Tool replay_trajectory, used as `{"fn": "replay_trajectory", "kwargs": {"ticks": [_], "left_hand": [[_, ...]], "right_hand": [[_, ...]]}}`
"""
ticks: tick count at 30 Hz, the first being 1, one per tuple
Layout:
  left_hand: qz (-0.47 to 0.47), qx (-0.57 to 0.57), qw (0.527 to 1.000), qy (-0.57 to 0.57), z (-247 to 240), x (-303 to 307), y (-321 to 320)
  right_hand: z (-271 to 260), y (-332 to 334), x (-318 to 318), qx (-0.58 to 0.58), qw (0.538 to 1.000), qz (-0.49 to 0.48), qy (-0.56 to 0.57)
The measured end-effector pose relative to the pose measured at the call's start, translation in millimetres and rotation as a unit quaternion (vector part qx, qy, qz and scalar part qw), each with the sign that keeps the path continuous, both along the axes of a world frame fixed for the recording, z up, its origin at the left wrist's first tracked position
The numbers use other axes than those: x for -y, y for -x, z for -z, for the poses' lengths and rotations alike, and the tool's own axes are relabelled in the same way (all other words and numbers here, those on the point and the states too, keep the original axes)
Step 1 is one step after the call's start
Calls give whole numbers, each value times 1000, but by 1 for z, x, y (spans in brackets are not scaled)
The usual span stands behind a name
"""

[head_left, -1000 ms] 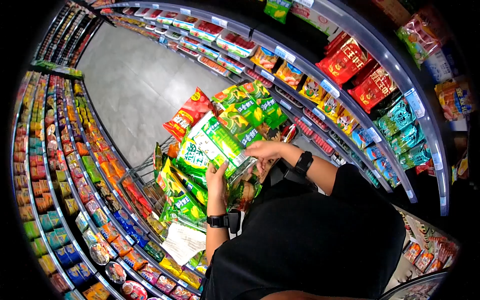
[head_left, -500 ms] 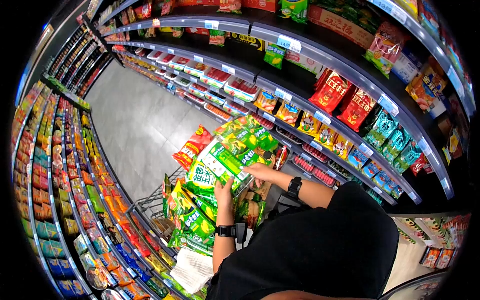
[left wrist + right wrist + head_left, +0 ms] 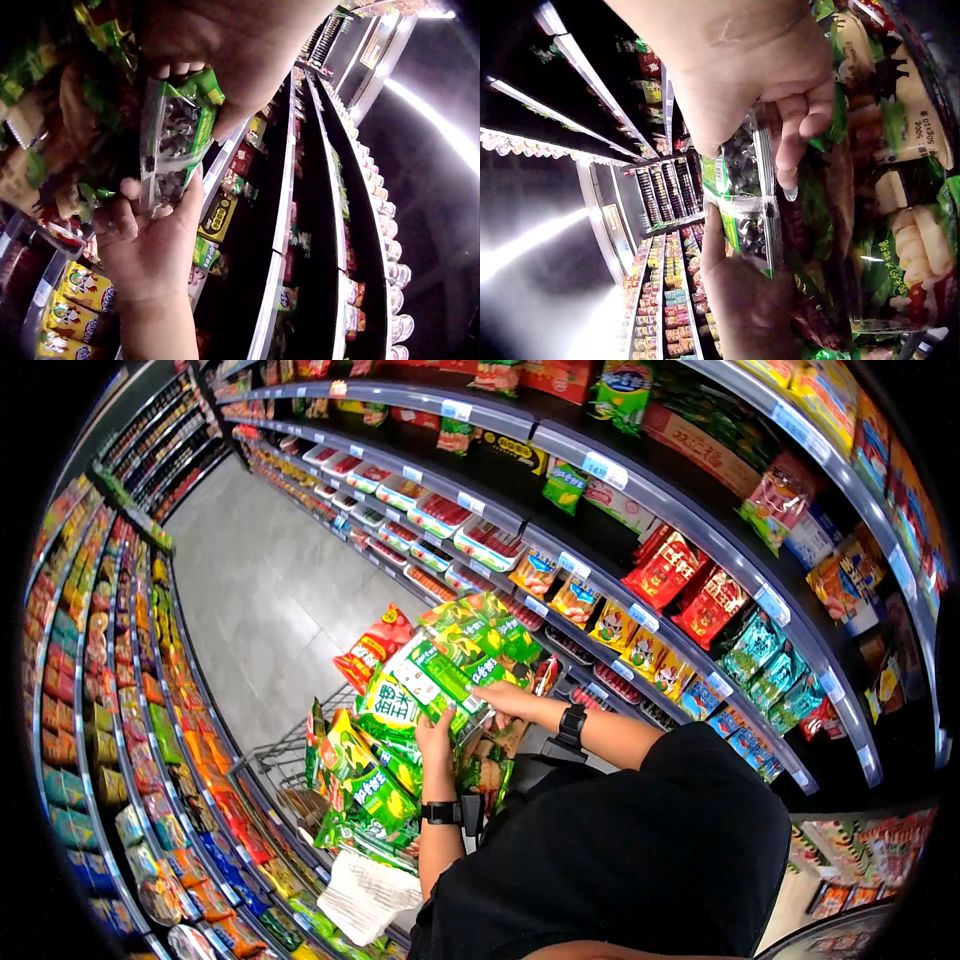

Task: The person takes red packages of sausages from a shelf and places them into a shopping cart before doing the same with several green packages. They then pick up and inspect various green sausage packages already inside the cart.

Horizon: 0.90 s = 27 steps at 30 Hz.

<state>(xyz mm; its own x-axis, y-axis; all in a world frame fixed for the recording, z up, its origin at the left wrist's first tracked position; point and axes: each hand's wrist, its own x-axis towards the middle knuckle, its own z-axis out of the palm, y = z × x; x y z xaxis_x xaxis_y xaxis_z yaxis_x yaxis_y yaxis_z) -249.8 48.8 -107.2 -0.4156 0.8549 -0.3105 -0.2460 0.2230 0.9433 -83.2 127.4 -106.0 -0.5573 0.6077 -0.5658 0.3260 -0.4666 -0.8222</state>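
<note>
L hand (image 3: pixel 435 745) & R hand (image 3: pixel 503 700), fingers curled, pinch opp. ends of green pack (image 3: pixel 440 680) above loaded cart (image 3: pixel 268 755); contents dark, poss. dried (dim view). Vs. 1 s ago: upper shelf (image 3: pixel 400 398) now visible, pack remains held; handling apparently ongoing.

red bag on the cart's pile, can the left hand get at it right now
Probably not yet: the left hand is busy gripping the green packet, though the red bag looks largely uncovered.

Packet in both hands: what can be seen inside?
Dark pieces show through the clear side of the packet in both wrist views. The printed face in the head view hides what lies behind it, and the left hand and right hand cover parts.
</note>
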Motion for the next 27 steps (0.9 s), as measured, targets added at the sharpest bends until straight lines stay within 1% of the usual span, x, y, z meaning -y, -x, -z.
{"fn": "replay_trajectory", "kwargs": {"ticks": [1, 2, 4, 6, 8, 10, 11, 15, 16, 18, 19, 20, 21, 22, 24, 27], "left_hand": [[1, 10, 1000, -13, -3, -2, 2], [27, -38, 998, 47, -2, -3, 10], [-8, 32, 999, -7, -14, -2, 6], [-3, 38, 998, -56, 3, -3, 11], [11, -10, 1000, 26, -19, 1, 15], [7, 36, 999, 3, -23, -1, 19], [9, 60, 998, -11, -23, -3, 20], [13, 87, 994, -63, -12, -6, 26], [19, 83, 995, -58, -15, -5, 26], [20, 54, 996, -71, -16, -4, 25], [18, 48, 995, -85, -14, -2, 24], [12, 40, 994, -100, -11, -3, 25], [20, 10, 996, -89, -6, -2, 27], [1, 23, 995, -92, -6, 1, 25], [-22, 44, 992, -112, -7, 0, 24], [-21, -29, 992, -124, -11, 3, 25]], "right_hand": [[-5, 4, -1, 4, 1000, 4, 7], [-9, 6, -3, 12, 1000, 0, 13], [-4, 8, -7, -6, 999, -3, 34], [0, 9, -11, -20, 998, -21, 54], [-6, 13, -14, -30, 997, -26, 67], [-25, 19, -15, -32, 995, -22, 89], [-25, 21, -17, -33, 995, -32, 91], [-24, 23, -26, -34, 991, -47, 119], [-23, 22, -29, -43, 988, -57, 135], [-23, 22, -28, -50, 988, -44, 138], [-23, 22, -27, -28, 992, -34, 120], [-24, 23, -25, -63, 991, -31, 110], [-18, 22, -27, -70, 991, -46, 109], [-13, 24, -30, -80, 990, -59, 104], [-21, 28, -27, -79, 992, -67, 75], [-8, 26, -36, -102, 985, -101, 99]]}}
